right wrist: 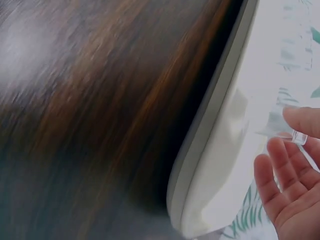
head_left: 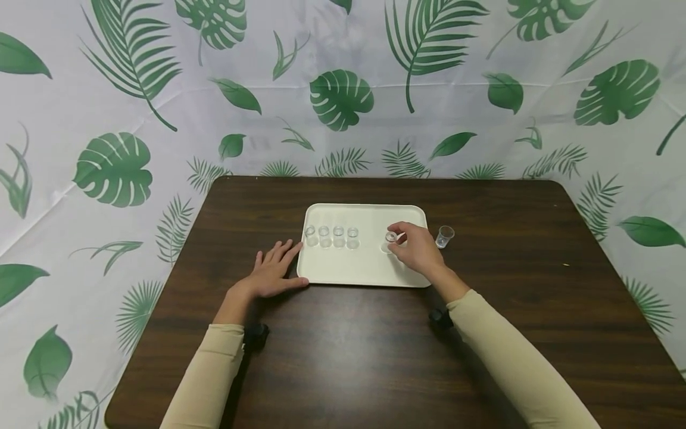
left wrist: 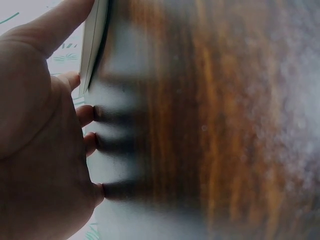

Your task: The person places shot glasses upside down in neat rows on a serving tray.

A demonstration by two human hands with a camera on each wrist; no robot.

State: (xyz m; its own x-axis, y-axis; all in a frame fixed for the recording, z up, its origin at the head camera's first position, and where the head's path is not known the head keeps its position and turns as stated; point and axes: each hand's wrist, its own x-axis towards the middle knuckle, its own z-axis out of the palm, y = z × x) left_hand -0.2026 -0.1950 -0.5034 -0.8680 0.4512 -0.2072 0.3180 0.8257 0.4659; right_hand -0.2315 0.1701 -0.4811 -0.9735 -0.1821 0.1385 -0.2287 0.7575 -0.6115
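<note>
My right hand [head_left: 418, 247] pinches a small clear plastic cup [head_left: 390, 237] between thumb and fingers over the right part of a white tray [head_left: 364, 271]. Its narrow end faces up. In the right wrist view the thumb and fingertips meet around the cup [right wrist: 299, 137]. Several matching cups [head_left: 338, 237] stand in a row at the tray's left side, narrow ends up. My left hand [head_left: 270, 275] lies with fingers spread by the tray's left edge, thumb and index fingertip right at the rim. The left wrist view shows its palm [left wrist: 40, 135] beside the tray rim [left wrist: 92, 50].
Just right of the tray, another clear cup [head_left: 444, 236] stands on the dark wooden table [head_left: 343, 351], its wide rim up. A leaf-patterned white cloth [head_left: 289, 107] hangs behind the table's far edge. A tiny yellowish speck [head_left: 566, 264] lies farther right.
</note>
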